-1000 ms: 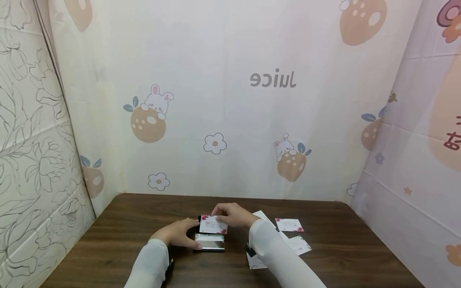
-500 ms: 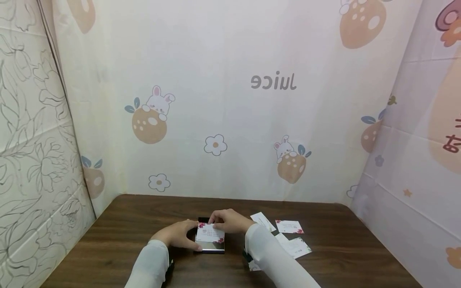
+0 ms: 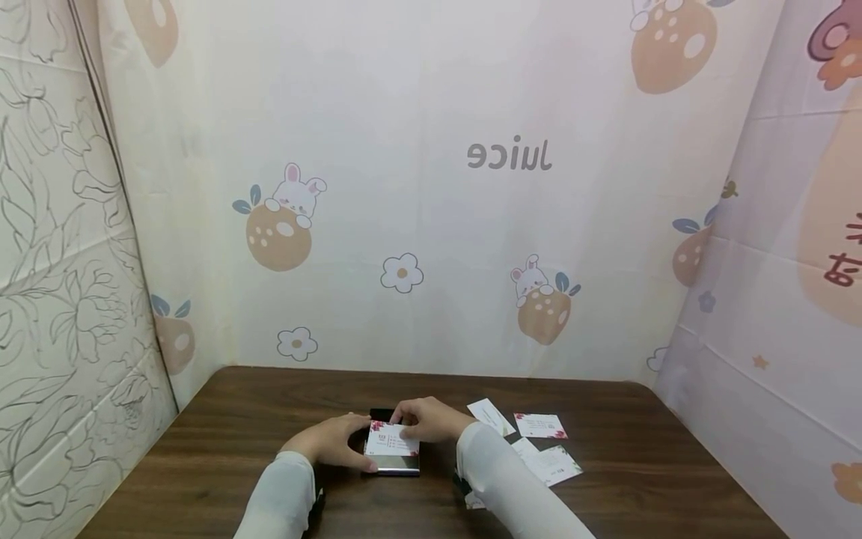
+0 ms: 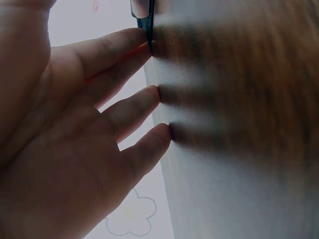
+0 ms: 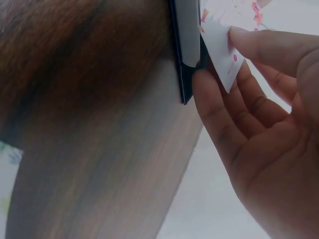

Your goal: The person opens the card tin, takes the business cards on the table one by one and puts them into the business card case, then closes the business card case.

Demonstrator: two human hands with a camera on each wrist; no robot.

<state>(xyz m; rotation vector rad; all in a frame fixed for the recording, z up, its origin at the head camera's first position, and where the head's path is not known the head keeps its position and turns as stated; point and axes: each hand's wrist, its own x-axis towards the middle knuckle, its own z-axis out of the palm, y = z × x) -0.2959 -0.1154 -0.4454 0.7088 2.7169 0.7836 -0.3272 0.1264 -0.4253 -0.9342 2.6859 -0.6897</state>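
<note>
A white business card (image 3: 390, 440) with red flowers in its corners lies at a slant over the open card case (image 3: 397, 463), which has a silver front and a black flap. My right hand (image 3: 431, 420) pinches this card by its far right side. Its thumb presses on the printed face in the right wrist view, with the fingers behind the card (image 5: 224, 55). My left hand (image 3: 337, 440) holds the case at its left end, thumb at the near corner and index finger towards the far one. Its other fingertips rest on the table in the left wrist view.
Several loose business cards lie to the right of the right forearm, among them a red-flowered card (image 3: 541, 426), a plain white one (image 3: 490, 416) and one with green leaves (image 3: 557, 465). The brown wooden table (image 3: 202, 479) ends at a printed curtain (image 3: 417, 209).
The right hand has brought the card down and nearer, from above the case's far part to over its silver front. The left hand has stayed at the case.
</note>
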